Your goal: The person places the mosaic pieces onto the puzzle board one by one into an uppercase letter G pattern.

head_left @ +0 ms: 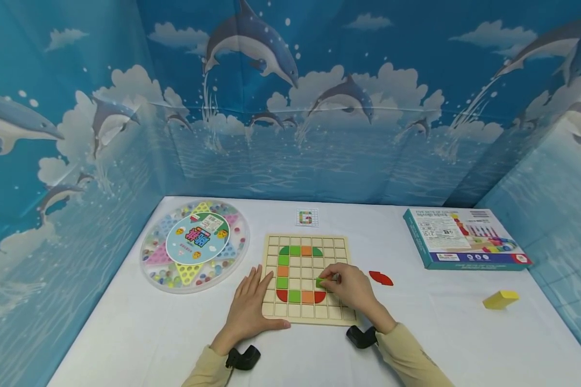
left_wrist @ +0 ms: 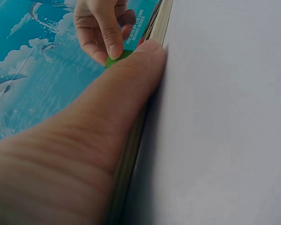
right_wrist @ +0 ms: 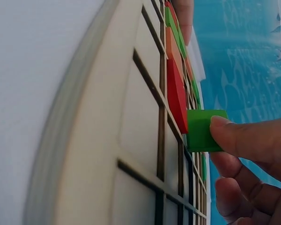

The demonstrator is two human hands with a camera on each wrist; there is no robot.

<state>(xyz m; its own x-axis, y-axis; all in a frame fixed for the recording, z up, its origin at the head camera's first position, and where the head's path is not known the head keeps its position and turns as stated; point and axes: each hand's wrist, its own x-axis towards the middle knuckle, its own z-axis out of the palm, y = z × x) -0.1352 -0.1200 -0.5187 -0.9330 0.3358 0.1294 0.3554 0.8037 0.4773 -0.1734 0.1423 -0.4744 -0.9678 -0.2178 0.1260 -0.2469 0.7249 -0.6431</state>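
Observation:
A wooden grid board [head_left: 336, 244] lies on the white table, with green, orange and red tiles set in a C-like outline. My right hand [head_left: 351, 287] pinches a green square tile [right_wrist: 201, 130] between thumb and fingers. In the right wrist view, that tile stands on edge at the board, beside a red rounded tile [right_wrist: 176, 96]. My left hand [head_left: 249, 306] lies with fingers spread along the board's left edge, its thumb [left_wrist: 131, 65] against the near edge. Beyond the board is a small pattern card [head_left: 307, 217] showing a coloured G.
Red leaf-shaped pieces [head_left: 381, 278] lie right of the board. Farther right are a yellow block [head_left: 501, 300] and a boxed game [head_left: 465, 239]. A round game case of coloured marbles [head_left: 147, 258] sits at the left. A dolphin-print curtain [head_left: 290, 156] encloses the table.

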